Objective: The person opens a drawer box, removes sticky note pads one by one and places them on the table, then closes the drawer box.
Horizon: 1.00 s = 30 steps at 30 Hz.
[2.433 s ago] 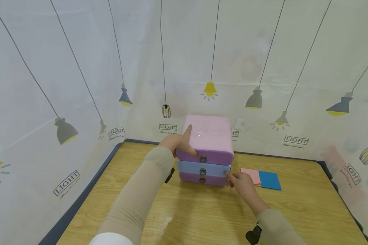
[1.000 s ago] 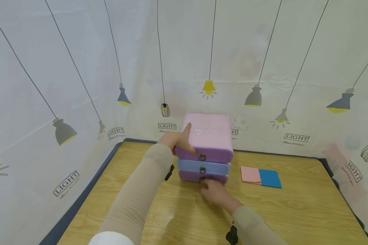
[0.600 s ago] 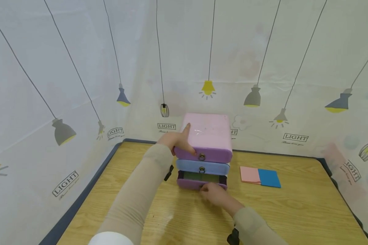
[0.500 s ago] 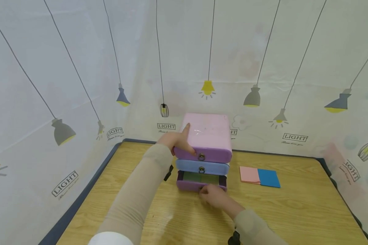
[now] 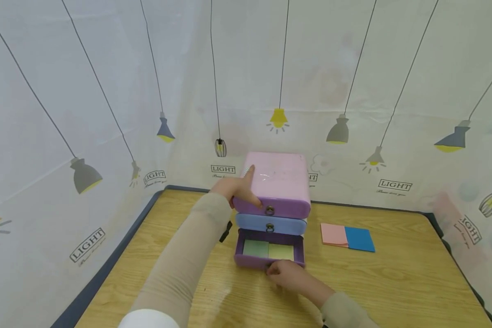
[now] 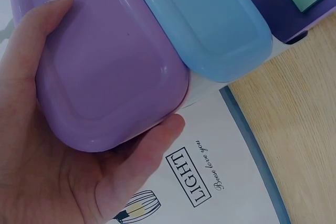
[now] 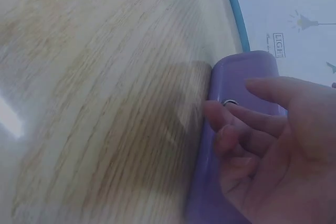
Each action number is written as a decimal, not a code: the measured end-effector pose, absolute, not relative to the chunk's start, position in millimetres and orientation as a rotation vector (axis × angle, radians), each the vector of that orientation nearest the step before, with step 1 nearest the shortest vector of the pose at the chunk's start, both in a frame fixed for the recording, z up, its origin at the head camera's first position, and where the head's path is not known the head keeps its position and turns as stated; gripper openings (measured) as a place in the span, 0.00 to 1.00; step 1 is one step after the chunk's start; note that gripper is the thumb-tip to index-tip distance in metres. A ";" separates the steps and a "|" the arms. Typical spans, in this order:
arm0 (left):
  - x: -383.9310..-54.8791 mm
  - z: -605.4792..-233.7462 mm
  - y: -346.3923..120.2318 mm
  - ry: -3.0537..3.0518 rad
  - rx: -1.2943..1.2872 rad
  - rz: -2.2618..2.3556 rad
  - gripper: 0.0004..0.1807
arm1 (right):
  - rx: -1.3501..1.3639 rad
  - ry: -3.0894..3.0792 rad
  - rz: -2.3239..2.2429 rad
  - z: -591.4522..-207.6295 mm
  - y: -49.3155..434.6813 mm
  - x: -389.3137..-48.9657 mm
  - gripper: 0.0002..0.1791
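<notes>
A small chest of drawers (image 5: 276, 175) with a pink top stands near the back wall. My left hand (image 5: 237, 187) grips its front left corner, thumb across the purple top drawer (image 6: 105, 66). The blue middle drawer (image 5: 287, 224) sits just beneath. At the bottom, a purple drawer (image 5: 246, 260) is pulled out, showing a green sticky note pad (image 5: 255, 248) and a yellow sticky note pad (image 5: 281, 251) side by side. The fingers of my right hand (image 5: 290, 274) are curled at its ring handle (image 7: 230, 102), mostly covered in the head view.
Right of the chest, a pink sticky note pad (image 5: 333, 233) and a blue sticky note pad (image 5: 359, 239) lie on the wooden table (image 5: 414, 273). A wall covering (image 5: 344, 173) printed with lamps rises behind and at both sides.
My right hand has gone from the blue drawer's right edge to the bottom drawer's handle and drawn that drawer out toward me, uncovering the pads. My left hand has kept its grip.
</notes>
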<state>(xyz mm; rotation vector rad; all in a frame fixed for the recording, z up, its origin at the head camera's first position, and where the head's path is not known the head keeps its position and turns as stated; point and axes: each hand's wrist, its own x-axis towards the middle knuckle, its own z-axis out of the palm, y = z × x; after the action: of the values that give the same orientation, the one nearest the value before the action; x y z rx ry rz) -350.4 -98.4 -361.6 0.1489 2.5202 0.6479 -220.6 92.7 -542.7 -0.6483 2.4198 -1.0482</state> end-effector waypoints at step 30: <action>-350.1 -362.2 -100.4 2.526 0.151 0.619 0.74 | -0.789 2.081 -1.095 -502.2 103.3 -199.5 0.14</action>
<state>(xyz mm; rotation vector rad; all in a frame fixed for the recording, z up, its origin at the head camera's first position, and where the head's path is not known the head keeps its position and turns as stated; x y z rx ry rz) -350.1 -100.4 -362.2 0.1513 2.5257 0.6187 -199.5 103.3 -502.2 -0.7887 2.0807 -1.0949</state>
